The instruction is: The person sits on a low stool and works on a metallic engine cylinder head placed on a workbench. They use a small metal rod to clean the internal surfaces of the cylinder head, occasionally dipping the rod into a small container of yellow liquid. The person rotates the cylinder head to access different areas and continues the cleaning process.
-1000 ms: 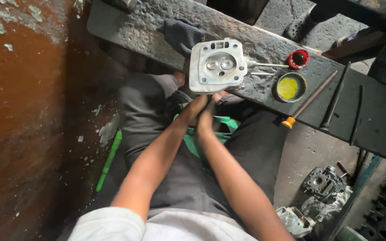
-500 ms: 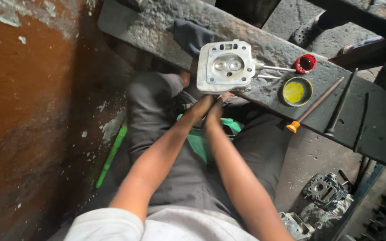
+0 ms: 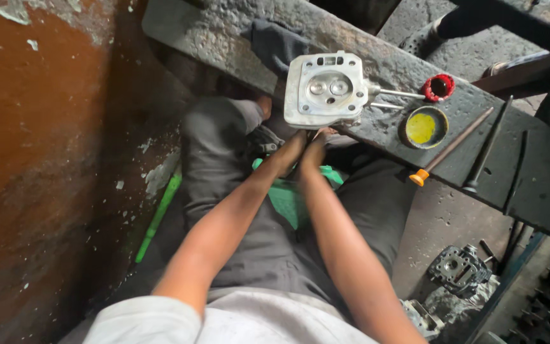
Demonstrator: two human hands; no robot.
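both hands (image 3: 303,148) reach under the near edge of the cylinder head (image 3: 324,89), so their fingers are hidden and the grip of each cannot be told. the dark cloth (image 3: 278,43) runs behind the head, its far end out of sight. the desk (image 3: 364,51) is cut off at the top and right edges. the engine parts (image 3: 459,271) on the floor are cut off at the bottom edge, too dim to make out.
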